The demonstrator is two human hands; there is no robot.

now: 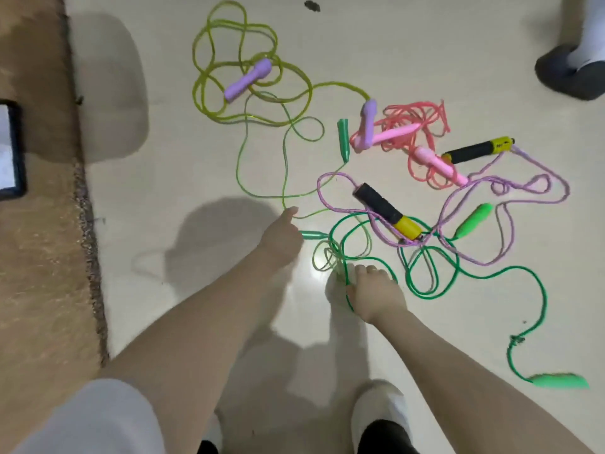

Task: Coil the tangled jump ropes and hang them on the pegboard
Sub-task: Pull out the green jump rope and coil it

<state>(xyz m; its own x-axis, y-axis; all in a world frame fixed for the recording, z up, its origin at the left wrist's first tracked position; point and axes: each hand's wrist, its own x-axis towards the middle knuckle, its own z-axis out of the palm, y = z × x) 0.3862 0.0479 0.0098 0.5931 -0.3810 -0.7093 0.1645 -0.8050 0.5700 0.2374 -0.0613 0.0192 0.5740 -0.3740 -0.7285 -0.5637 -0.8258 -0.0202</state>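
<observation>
The left hand [281, 239] is closing round a dark green handle [313, 235], only the tip of which is showing past the fingers, with the thumb sticking up. The right hand [373, 291] is reaching down onto the dark green rope [537, 283], its fingertips curling at the cord, though whether it is actually pinching it is hard to make out. Five jump ropes are lying tangled on the pale floor [409, 44]: a yellow-green rope [235, 70] with two purple handles, a pink rope [422, 126] with two pink handles, a lilac rope [510, 191] with two black-and-yellow handles, a thin light green rope [262, 152] with two dark green handles, and the dark green one with two light green handles (one is blurring at the lower right edge). A dark tablet [11, 149] is being cut off at the left edge on a brown rug [39, 240]. Another person's shoe [569, 77] is showing top right.
</observation>
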